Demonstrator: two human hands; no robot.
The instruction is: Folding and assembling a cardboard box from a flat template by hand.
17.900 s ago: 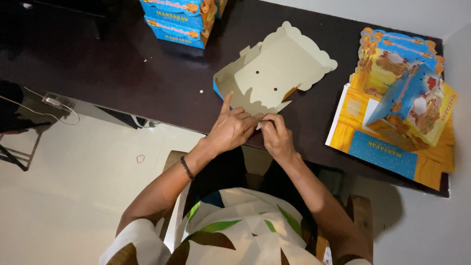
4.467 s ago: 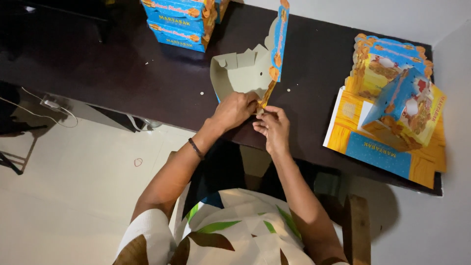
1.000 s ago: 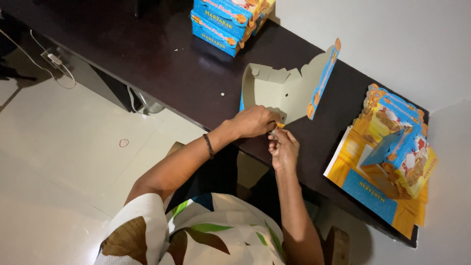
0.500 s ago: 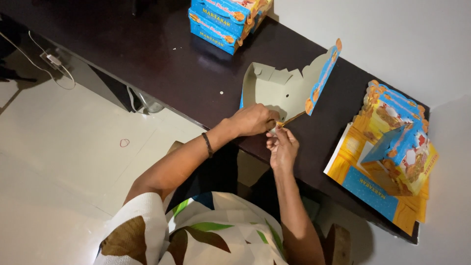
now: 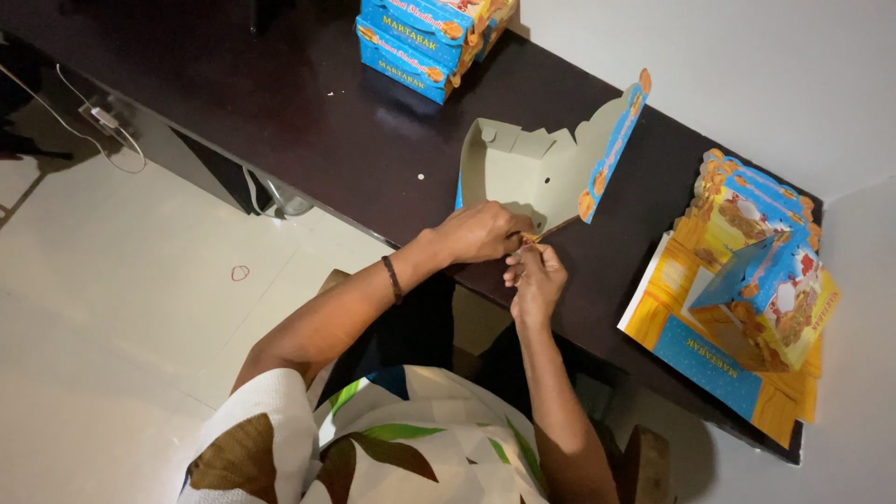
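A half-folded cardboard box [image 5: 532,173], grey inside and blue and orange outside, stands on the dark table [image 5: 280,103] with its lid [image 5: 611,149] raised on the right. My left hand [image 5: 481,233] grips the box's near corner. My right hand [image 5: 534,277] pinches a small orange flap at that same corner, fingertips touching the left hand's. A dark band circles my left wrist.
Finished blue boxes [image 5: 425,37] are stacked at the table's far edge. A pile of flat printed box sheets [image 5: 719,345] lies at the right, with folded boxes [image 5: 765,252] on top. A white wall runs behind, pale floor tiles to the left.
Over the earlier frames the flat box sheet was folded up so its lid now stands. In the last second both hands stay at the near corner, barely moving.
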